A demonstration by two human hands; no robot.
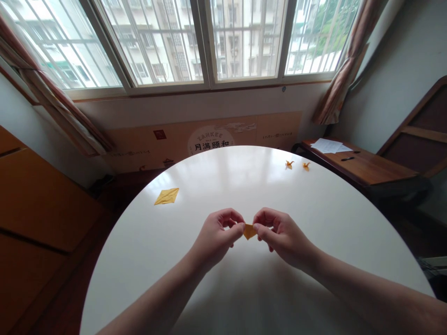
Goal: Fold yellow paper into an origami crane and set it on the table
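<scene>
A small piece of folded yellow paper [249, 231] is held up between both hands, over the middle of the white table. My left hand [220, 232] pinches its left edge between thumb and fingers. On the opposite edge, my right hand [277, 231] has the same kind of pinch. The paper's lower end comes to a point, and its sides are hidden behind the fingertips. A creased sheet of yellow paper [166, 196] lies flat to the left. Two folded paper cranes, one crane [289, 164] left of the other crane [306, 166], stand near the far right edge.
The round white table [146, 260] has a curved edge all round its far side. Beyond it on the right, white papers [331, 146] and a small dark object [348, 158] lie on a wooden side table [380, 170]. A printed cardboard panel [146, 144] stands beneath the barred window.
</scene>
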